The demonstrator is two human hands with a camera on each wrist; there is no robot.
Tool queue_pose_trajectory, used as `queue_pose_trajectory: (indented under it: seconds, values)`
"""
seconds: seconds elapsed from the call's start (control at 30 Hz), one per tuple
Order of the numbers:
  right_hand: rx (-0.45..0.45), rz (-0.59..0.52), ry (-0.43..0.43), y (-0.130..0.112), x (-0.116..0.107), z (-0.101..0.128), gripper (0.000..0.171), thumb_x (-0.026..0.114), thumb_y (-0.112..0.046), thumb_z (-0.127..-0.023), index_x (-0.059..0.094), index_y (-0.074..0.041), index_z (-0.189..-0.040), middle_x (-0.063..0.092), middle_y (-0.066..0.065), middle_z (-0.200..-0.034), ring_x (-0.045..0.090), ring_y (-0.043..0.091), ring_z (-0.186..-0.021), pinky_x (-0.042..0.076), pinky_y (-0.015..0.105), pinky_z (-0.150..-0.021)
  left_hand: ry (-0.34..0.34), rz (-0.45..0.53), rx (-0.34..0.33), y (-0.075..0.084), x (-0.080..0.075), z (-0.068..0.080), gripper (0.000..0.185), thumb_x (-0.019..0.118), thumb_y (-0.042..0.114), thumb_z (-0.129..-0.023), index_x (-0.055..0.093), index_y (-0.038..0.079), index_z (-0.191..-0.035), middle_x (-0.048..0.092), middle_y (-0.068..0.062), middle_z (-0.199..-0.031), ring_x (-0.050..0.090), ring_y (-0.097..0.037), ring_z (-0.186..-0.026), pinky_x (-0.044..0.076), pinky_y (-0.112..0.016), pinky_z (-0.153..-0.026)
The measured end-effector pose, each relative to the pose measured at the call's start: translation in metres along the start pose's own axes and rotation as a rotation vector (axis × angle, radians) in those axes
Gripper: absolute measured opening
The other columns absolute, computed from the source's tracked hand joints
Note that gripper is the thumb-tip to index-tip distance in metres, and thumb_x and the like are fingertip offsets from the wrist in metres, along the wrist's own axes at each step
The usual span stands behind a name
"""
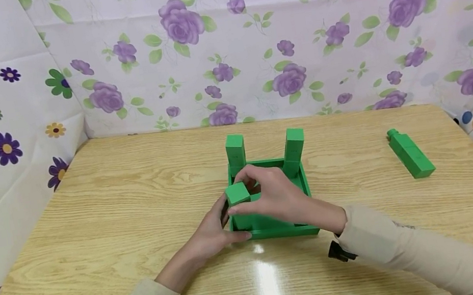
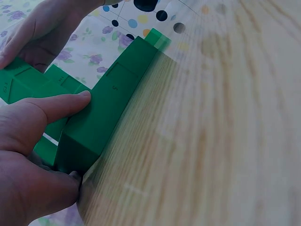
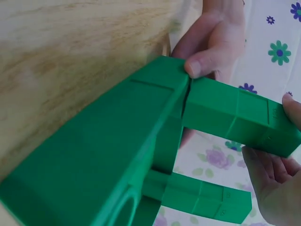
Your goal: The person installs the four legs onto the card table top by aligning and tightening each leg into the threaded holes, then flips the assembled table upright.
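From my remote station I log the green frame [image 1: 277, 226] sitting near the counter [image 1: 92, 232] centre, flat side down, w/ two green legs [image 1: 294, 148] standing upright at its far corners. Left hand [image 1: 210, 234] braces the frame's near-left corner: in the left wrist view the thumb [image 2: 61, 106] lies straight along the top face, remaining fingers tucked under the end, so the hand grips the frame. Right hand [image 1: 272, 196] reaches over the frame from the right & holds a third green leg [image 1: 237, 193] upright at that same near-left corner; fingers are curled round the block, pinching it. Right wrist view confirms the leg's end butted against the frame corner, w/ a left fingertip [image 3: 200, 66] pressing right at the joint; whether it is fully seated I can't tell. A fourth green leg [image 1: 410, 153] lies on its side on the counter, well apart to the right, untouched. Both sleeves are beige. Floral sheeting [image 1: 247, 37] backs the counter on the far & left sides.
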State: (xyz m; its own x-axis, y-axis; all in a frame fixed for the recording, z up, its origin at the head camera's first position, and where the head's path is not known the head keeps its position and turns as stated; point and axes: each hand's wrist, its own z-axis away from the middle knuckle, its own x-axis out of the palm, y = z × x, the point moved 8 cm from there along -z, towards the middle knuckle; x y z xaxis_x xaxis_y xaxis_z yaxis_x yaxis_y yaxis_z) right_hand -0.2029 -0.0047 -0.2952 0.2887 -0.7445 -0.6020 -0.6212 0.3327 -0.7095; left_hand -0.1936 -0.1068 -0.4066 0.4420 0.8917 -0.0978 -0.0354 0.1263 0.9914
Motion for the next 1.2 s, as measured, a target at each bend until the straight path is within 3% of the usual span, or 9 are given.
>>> queue_pose_trajectory:
  seconds: [0.23,0.37,0.5,0.63,0.8,0.93,1.2]
  values:
    - [-0.063,0.053,0.084,-0.002,0.001,0.002,0.034,0.078,-0.031,-0.070,0.057,-0.013,-0.090,0.055,-0.009,-0.083,0.056,0.001,-0.072,0.048,0.022,-0.063,0.000,-0.009,0.017,0.000,0.000,-0.001,0.097,0.075,0.005,-0.073,0.016,0.037,-0.142,0.018,0.015,-0.144,0.018,-0.009,-0.131,0.018,-0.041,-0.104]
    - [-0.087,0.058,0.079,-0.005,0.002,0.001,0.033,0.078,-0.030,-0.071,0.059,-0.012,-0.091,0.056,-0.008,-0.084,0.056,0.002,-0.074,0.048,0.022,-0.064,0.000,-0.013,0.031,0.001,0.000,-0.001,0.096,0.075,0.004,-0.073,0.017,0.037,-0.142,0.019,0.014,-0.144,0.019,-0.010,-0.131,0.016,-0.041,-0.104]
    - [-0.026,0.049,-0.032,0.000,0.005,0.001,0.049,0.075,-0.038,-0.072,0.058,-0.010,-0.109,0.059,-0.005,-0.099,0.055,0.006,-0.089,0.048,0.023,-0.072,-0.010,-0.006,0.038,0.001,0.001,-0.001,0.097,0.075,0.003,-0.073,0.015,0.035,-0.143,0.021,0.012,-0.143,0.020,-0.009,-0.130,0.018,-0.040,-0.104]
    - [0.032,-0.032,-0.147,0.007,0.003,0.001,0.062,0.073,-0.039,-0.073,0.051,-0.011,-0.125,0.056,-0.001,-0.116,0.051,0.009,-0.105,0.044,0.025,-0.083,-0.010,0.011,0.027,0.001,0.001,-0.001,0.099,0.075,0.003,-0.072,0.013,0.032,-0.144,0.021,0.011,-0.144,0.020,-0.007,-0.130,0.022,-0.039,-0.103]
    - [-0.008,-0.237,-0.264,0.006,-0.005,-0.003,0.054,0.073,-0.022,-0.077,0.052,-0.007,-0.125,0.055,0.002,-0.120,0.050,0.011,-0.110,0.040,0.030,-0.090,0.005,0.024,0.013,0.001,0.000,0.000,0.100,0.076,0.003,-0.071,0.014,0.031,-0.144,0.022,0.011,-0.143,0.022,-0.007,-0.130,0.026,-0.038,-0.101]
    - [0.010,-0.384,-0.363,0.009,-0.004,-0.005,0.052,0.071,-0.014,-0.080,0.051,-0.006,-0.127,0.052,0.004,-0.125,0.047,0.014,-0.115,0.038,0.032,-0.093,0.009,0.018,0.016,0.001,0.000,0.000,0.099,0.076,0.003,-0.071,0.015,0.030,-0.144,0.023,0.009,-0.143,0.022,-0.010,-0.130,0.025,-0.039,-0.101]
    - [0.049,-0.480,-0.469,0.015,0.006,-0.005,0.054,0.069,-0.013,-0.081,0.048,-0.012,-0.131,0.048,0.000,-0.130,0.041,0.013,-0.121,0.034,0.031,-0.097,0.006,0.015,0.001,0.000,0.001,0.000,0.097,0.077,0.005,-0.071,0.017,0.032,-0.143,0.026,0.009,-0.141,0.026,-0.009,-0.128,0.032,-0.038,-0.097]
